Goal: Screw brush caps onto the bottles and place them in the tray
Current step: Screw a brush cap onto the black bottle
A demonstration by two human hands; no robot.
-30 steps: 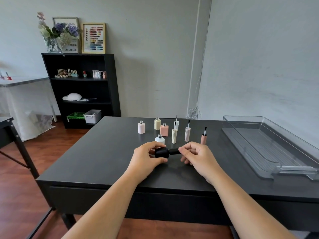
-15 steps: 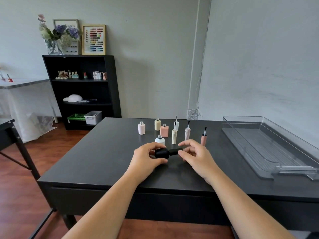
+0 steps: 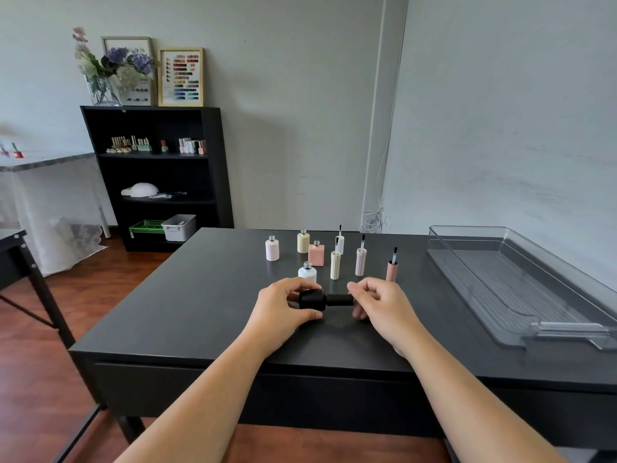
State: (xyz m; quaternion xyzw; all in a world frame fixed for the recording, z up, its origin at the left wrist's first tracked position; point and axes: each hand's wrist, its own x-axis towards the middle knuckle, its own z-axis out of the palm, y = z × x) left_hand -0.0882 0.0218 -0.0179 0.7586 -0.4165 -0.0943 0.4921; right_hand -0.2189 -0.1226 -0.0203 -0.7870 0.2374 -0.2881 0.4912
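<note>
A black bottle (image 3: pixel 312 299) lies sideways just above the black table (image 3: pixel 200 305), gripped by my left hand (image 3: pixel 283 309). Its black brush cap (image 3: pixel 340 300) points right, pinched by the fingers of my right hand (image 3: pixel 384 305). Behind them stand uncapped bottles: a pale pink one (image 3: pixel 272 248), a cream one (image 3: pixel 303 242), a salmon square one (image 3: pixel 316 253) and a white one (image 3: pixel 307 272). Several brush caps stand upright with bristles up: a cream cap (image 3: pixel 335 265), a white cap (image 3: pixel 339 243), a pale pink cap (image 3: pixel 360 260) and a salmon cap (image 3: pixel 392 269). The clear plastic tray (image 3: pixel 521 289) on the right holds nothing.
A black shelf unit (image 3: pixel 157 175) with small bottles, a vase of flowers and framed pictures stands against the back wall. Another table's corner (image 3: pixel 13 242) juts in at the left. Wooden floor shows on the left, and a wall rises close behind the tray.
My right-hand fingers have shifted around the black cap, turning it on the bottle. My left hand keeps the bottle in place. Nothing else on the table has moved.
</note>
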